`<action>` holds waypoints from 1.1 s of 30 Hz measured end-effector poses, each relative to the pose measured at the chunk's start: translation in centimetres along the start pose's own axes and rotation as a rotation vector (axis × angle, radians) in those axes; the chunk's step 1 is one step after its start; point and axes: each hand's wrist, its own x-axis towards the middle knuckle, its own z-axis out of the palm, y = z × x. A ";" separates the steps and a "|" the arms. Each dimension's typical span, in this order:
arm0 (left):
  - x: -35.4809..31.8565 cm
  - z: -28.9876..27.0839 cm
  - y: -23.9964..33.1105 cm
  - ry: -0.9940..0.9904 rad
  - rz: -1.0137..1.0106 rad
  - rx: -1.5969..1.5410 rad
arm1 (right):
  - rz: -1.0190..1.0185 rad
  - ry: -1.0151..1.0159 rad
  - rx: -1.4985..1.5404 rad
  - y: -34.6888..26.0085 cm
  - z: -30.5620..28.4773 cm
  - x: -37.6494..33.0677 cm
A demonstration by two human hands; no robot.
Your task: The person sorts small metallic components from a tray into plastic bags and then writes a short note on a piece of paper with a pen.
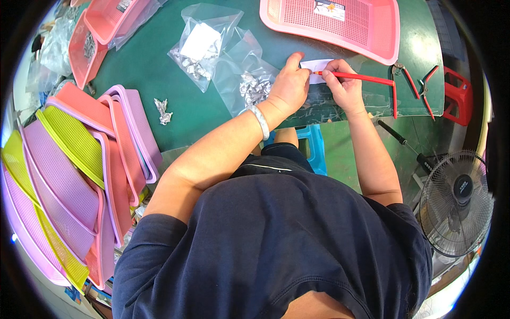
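My right hand (345, 87) pinches a long red pencil (366, 78), its pale tip at a small white slip of paper (314, 66). The fingers of my left hand (291, 85) are curled at the left edge of this slip, holding it; a small dark thing shows by its fingertips, too little to name. Just left of that hand lies a clear plastic bag (228, 69) with silvery metal pieces (254, 89) in it. A second clear bag of such pieces (196, 69) has a white card (201, 41) on top.
A pink perforated basket (340, 40) stands at the table's far side. Red-handled pliers (409, 82) and another red-handled tool (425, 90) lie at right. One silvery piece (163, 111) lies alone. Stacked coloured baskets (74, 143) fill the left; a fan (457, 202) stands lower right.
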 end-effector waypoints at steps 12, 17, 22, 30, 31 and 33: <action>0.0 0.1 0.0 0.015 -0.045 -0.043 | -0.038 -0.004 -0.010 -0.6 0.2 0.0; 0.1 -0.2 0.3 0.004 -0.055 -0.040 | -0.057 -0.004 -0.026 -0.9 0.2 0.1; 0.0 -0.1 0.1 0.002 -0.053 -0.042 | -0.040 -0.020 -0.050 -1.1 0.0 0.0; 0.0 0.0 0.0 0.000 -0.050 -0.039 | -0.066 -0.017 -0.084 -0.9 -0.1 0.1; 0.0 0.0 0.0 0.001 -0.050 -0.039 | -0.065 -0.015 -0.082 -0.9 -0.1 0.1; 0.0 0.1 0.0 0.003 -0.050 -0.038 | -0.063 -0.010 -0.077 -0.8 -0.1 0.1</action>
